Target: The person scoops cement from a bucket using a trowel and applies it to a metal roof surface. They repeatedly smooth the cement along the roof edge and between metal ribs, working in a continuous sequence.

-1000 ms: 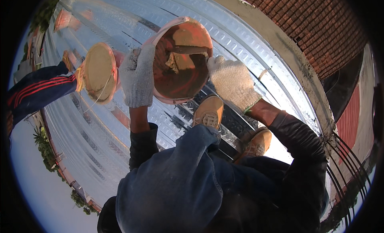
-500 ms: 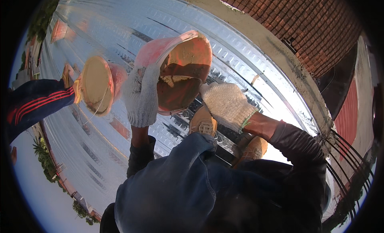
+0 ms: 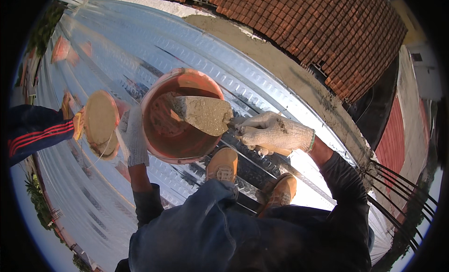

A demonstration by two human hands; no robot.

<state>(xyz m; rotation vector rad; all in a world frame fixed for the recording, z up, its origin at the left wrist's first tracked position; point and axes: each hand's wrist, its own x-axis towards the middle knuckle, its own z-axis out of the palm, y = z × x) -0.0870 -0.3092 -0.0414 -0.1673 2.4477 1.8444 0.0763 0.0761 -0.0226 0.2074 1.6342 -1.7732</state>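
Note:
My left hand, in a pale knit glove, grips the left side of a pinkish-red bucket whose inside is smeared with wet grey-brown mortar. My right hand, gloved and partly dirty, is closed round the handle of a trowel. Its blade reaches over the bucket's mouth, covered with wet mortar. Left of them a second bucket, filled near its top with mortar, rests on the corrugated metal decking.
A person's striped trouser legs and shoes are at the left. My shoes stand below the held bucket. A mortar-covered edge borders a tiled roof. Several bent rebars jut at the right. A pink bucket sits farther back.
The held bucket has dropped lower and left in view, its mouth turned more upward. The trowel, formerly deep inside, is raised with mortar on its blade; my right hand has shifted rightward.

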